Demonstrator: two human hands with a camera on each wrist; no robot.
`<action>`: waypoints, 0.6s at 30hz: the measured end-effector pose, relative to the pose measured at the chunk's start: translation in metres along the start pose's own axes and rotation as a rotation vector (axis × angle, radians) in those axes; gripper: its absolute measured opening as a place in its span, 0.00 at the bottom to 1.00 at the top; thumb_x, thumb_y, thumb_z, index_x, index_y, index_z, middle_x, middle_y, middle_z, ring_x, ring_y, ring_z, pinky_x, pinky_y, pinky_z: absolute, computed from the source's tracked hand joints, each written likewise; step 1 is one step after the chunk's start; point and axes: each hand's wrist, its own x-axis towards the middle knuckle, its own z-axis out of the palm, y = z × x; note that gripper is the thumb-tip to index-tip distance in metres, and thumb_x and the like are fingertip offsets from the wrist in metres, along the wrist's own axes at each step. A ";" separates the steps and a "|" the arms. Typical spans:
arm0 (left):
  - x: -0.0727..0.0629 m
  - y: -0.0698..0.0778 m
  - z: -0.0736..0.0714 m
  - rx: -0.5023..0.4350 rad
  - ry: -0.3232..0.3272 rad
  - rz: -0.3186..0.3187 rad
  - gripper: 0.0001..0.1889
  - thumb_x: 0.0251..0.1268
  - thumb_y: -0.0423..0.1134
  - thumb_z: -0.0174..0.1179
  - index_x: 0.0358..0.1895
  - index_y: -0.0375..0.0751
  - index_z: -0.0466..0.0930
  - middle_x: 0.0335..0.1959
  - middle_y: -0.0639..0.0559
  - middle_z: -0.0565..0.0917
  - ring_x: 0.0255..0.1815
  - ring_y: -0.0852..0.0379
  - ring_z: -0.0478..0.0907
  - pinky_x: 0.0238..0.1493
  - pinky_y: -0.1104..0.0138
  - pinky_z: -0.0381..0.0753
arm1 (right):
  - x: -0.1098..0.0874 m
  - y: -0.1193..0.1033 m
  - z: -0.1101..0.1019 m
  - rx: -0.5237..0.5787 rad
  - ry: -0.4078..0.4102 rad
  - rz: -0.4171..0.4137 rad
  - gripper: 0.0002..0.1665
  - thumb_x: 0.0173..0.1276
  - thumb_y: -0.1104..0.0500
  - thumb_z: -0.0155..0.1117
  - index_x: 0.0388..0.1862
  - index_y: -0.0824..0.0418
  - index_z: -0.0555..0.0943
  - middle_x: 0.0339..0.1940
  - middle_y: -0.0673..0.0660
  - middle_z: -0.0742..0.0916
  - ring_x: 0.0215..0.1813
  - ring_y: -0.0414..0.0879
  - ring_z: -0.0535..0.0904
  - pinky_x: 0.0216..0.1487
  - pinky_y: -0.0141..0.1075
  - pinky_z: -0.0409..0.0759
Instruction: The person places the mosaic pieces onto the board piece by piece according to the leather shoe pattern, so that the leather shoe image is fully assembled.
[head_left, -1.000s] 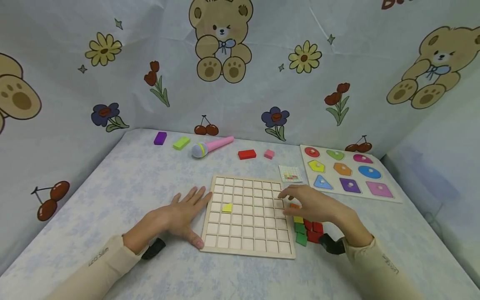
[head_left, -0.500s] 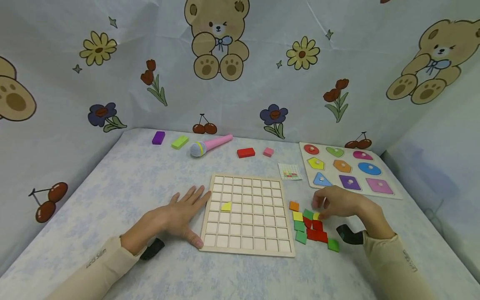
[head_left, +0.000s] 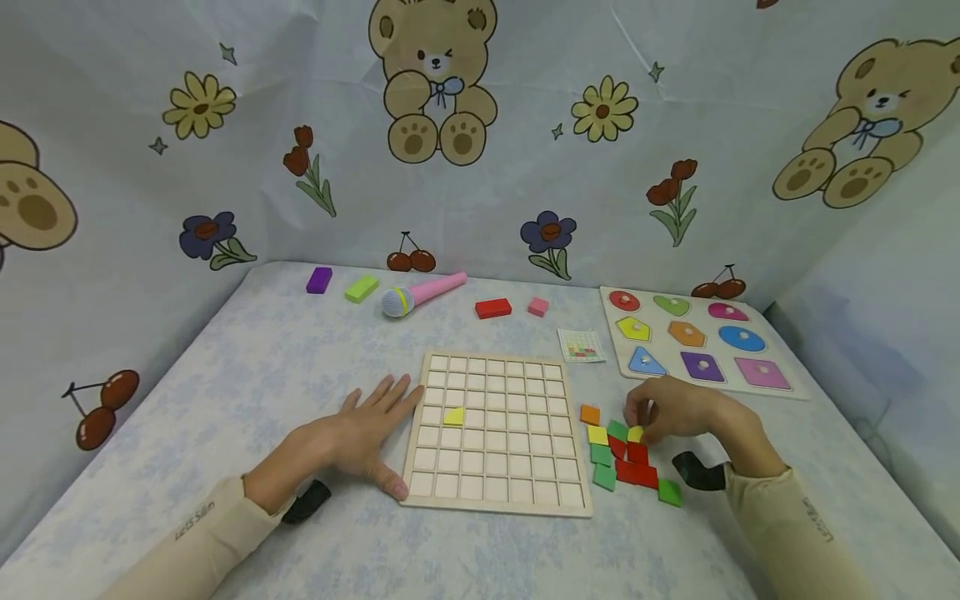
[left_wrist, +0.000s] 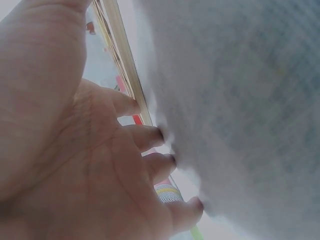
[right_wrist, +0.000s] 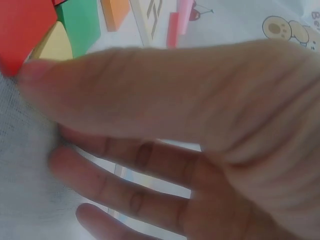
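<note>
My left hand (head_left: pixel 363 440) lies spread beside the wooden grid board (head_left: pixel 498 507), fingertips and thumb at its left edge; the left wrist view shows its palm and the board's side edge (left_wrist: pixel 120 45). One yellow piece (head_left: pixel 454 416) with a curved edge sits in a cell at the left. My right hand (head_left: pixel 678 408) is low over the table right of the loose tiles, thumb tip against a yellow tile (head_left: pixel 635 434) with a curved edge. In the right wrist view the thumb partly hides that yellow tile (right_wrist: pixel 55 42), and the other fingers are apart from the thumb.
Red tiles (head_left: pixel 636 473), green tiles (head_left: pixel 604 477) and an orange tile (head_left: pixel 590 415) lie right of the board. Behind are a pattern card (head_left: pixel 581 346), a shape puzzle (head_left: pixel 660 383), a pink toy microphone (head_left: pixel 431 290) and several small blocks.
My right hand has moved right, from above the board's right edge to the yellow tile among the loose tiles, uncovering several tiles. In the last half second it barely moves. My left hand stays.
</note>
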 end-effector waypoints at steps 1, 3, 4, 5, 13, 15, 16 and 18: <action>0.000 0.000 0.000 0.001 -0.001 0.000 0.73 0.40 0.70 0.73 0.82 0.40 0.36 0.83 0.36 0.35 0.82 0.34 0.31 0.73 0.31 0.35 | 0.000 0.000 0.000 -0.002 0.000 0.000 0.14 0.54 0.62 0.80 0.35 0.53 0.82 0.38 0.51 0.83 0.45 0.47 0.76 0.44 0.41 0.82; 0.001 0.000 0.001 0.004 -0.001 -0.002 0.73 0.40 0.70 0.73 0.82 0.40 0.35 0.83 0.36 0.35 0.82 0.34 0.30 0.73 0.31 0.35 | -0.001 0.000 0.000 -0.006 0.002 -0.007 0.15 0.53 0.61 0.80 0.35 0.54 0.81 0.37 0.51 0.83 0.45 0.47 0.76 0.44 0.41 0.82; 0.001 -0.001 0.001 0.004 -0.001 -0.003 0.73 0.40 0.70 0.73 0.82 0.40 0.35 0.83 0.36 0.35 0.82 0.35 0.30 0.73 0.31 0.35 | -0.001 0.000 -0.001 -0.009 0.003 -0.013 0.15 0.53 0.61 0.81 0.35 0.54 0.81 0.36 0.51 0.83 0.44 0.47 0.76 0.43 0.41 0.81; 0.001 -0.001 0.001 0.004 -0.001 -0.003 0.73 0.40 0.70 0.73 0.82 0.40 0.35 0.83 0.36 0.35 0.82 0.35 0.30 0.73 0.31 0.35 | -0.002 0.000 -0.001 -0.010 0.005 -0.014 0.15 0.53 0.60 0.81 0.34 0.54 0.81 0.36 0.51 0.82 0.43 0.47 0.76 0.43 0.40 0.81; 0.003 -0.002 0.000 0.007 0.004 0.005 0.73 0.40 0.71 0.72 0.82 0.41 0.35 0.83 0.37 0.34 0.82 0.35 0.30 0.73 0.31 0.35 | -0.008 0.000 -0.007 -0.038 0.009 -0.052 0.14 0.57 0.57 0.78 0.37 0.54 0.80 0.33 0.50 0.81 0.40 0.45 0.75 0.41 0.38 0.78; 0.002 -0.002 0.000 0.003 0.002 0.001 0.73 0.39 0.71 0.73 0.82 0.41 0.35 0.83 0.37 0.34 0.83 0.35 0.30 0.73 0.31 0.35 | -0.010 -0.001 -0.008 -0.044 0.013 -0.095 0.12 0.61 0.57 0.75 0.42 0.52 0.83 0.36 0.50 0.82 0.42 0.45 0.75 0.41 0.37 0.79; 0.002 -0.002 0.000 0.001 0.000 -0.001 0.73 0.39 0.71 0.73 0.82 0.41 0.35 0.83 0.37 0.34 0.83 0.35 0.30 0.73 0.31 0.34 | -0.010 -0.003 -0.008 -0.049 0.017 -0.129 0.12 0.63 0.57 0.73 0.45 0.51 0.84 0.38 0.50 0.82 0.42 0.45 0.75 0.41 0.36 0.79; 0.002 -0.002 0.000 -0.002 -0.003 -0.003 0.73 0.39 0.70 0.73 0.82 0.41 0.35 0.83 0.37 0.34 0.83 0.35 0.30 0.73 0.31 0.34 | -0.010 -0.008 -0.007 -0.047 0.030 -0.188 0.11 0.68 0.57 0.69 0.48 0.49 0.85 0.40 0.48 0.83 0.42 0.43 0.75 0.40 0.34 0.79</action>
